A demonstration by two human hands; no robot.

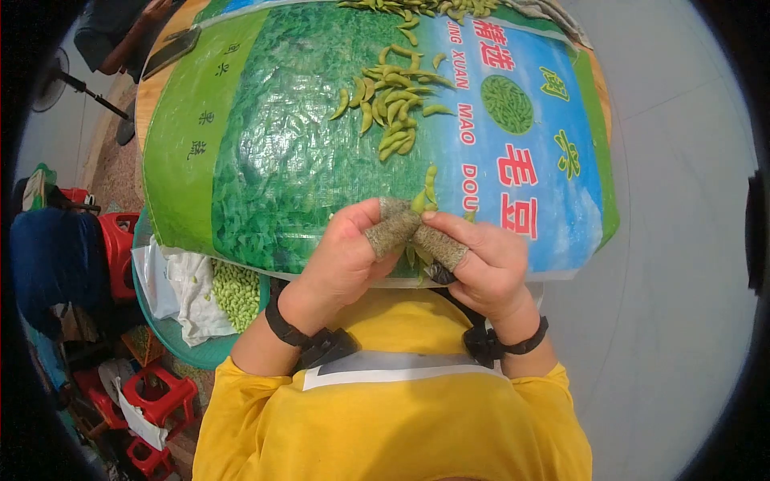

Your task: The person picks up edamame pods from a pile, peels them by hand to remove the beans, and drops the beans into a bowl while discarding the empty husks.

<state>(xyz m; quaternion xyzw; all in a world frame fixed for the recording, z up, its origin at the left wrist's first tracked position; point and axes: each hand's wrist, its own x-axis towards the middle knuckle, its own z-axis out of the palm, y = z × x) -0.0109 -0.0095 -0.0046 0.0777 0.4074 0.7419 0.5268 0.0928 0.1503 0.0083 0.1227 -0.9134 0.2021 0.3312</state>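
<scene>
1. Held pods (430,186): partly hidden by the left hand (343,244) and right hand (491,260); their number cannot be told.
2. Far pods (417,7): cut off by the top edge.
3. Tub (191,355): partly hidden by the sheet (289,144).
4. Table (147,100): mostly covered.
5. Other person (100,36): head out of view past the top.

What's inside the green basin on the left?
The green basin holds pale green beans, a white cloth and what looks like a plastic bag. Its floor beneath them is covered, and the sack hides part of its far side.
</scene>
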